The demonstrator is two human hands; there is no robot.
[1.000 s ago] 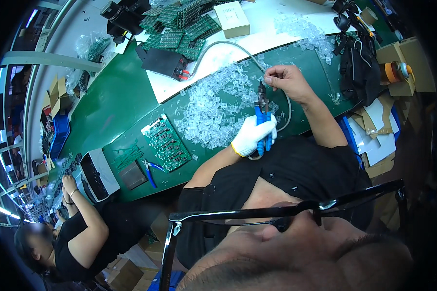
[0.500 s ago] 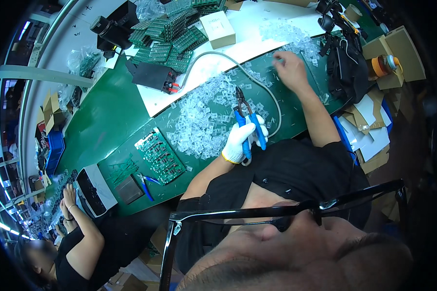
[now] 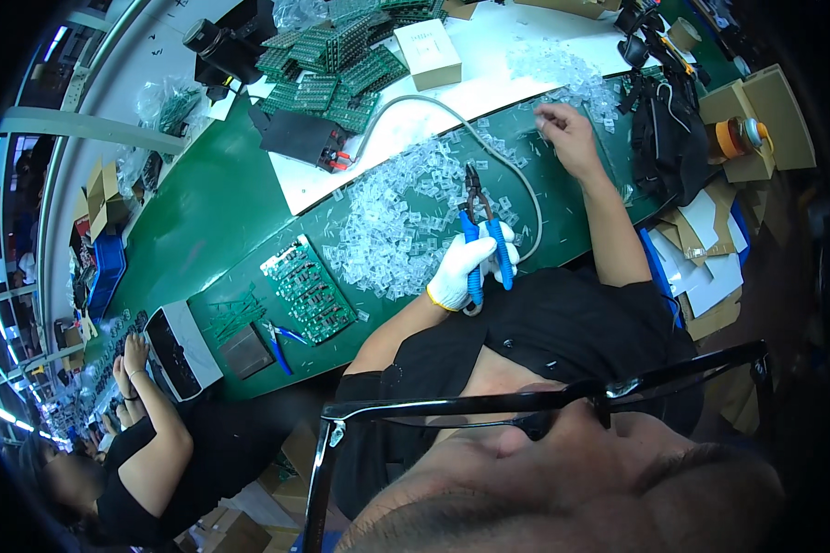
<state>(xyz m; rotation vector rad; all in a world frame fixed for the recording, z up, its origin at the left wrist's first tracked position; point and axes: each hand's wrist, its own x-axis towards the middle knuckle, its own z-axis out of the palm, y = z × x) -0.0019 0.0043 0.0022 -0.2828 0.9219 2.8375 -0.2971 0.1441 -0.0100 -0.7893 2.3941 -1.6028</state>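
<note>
The left hand [image 3: 456, 270], in a white knit glove with a yellow cuff edge, is closed around the handles of a pair of blue-handled cutting pliers [image 3: 469, 226]. The pliers lie across the palm, between thumb and fingers: the handles stand apart, their lower ends reach past the glove toward the black shirt, and the metal head points away from the body, over the right edge of a heap of clear plastic pieces [image 3: 383, 230]. Whether the jaws meet at the tip is too small to tell.

The right hand [image 3: 569, 136] is bare, well apart from the pliers, above the green work surface [image 3: 189, 244] near a second scatter of clear pieces [image 3: 590, 88]. Its fingers curl toward the thumb; I cannot tell whether anything is pinched there.

A grey cable [image 3: 527, 180] arcs between the two hands from a black box [image 3: 290, 136] with red connectors [image 3: 339, 159] down toward the gloved hand. Left of the heap lies a populated green circuit board [image 3: 307, 288], with smaller blue-handled nippers [image 3: 278, 350] just beside it.

A cream carton [image 3: 428, 55] bears small dark print on its upper face, too fine to read.
</note>
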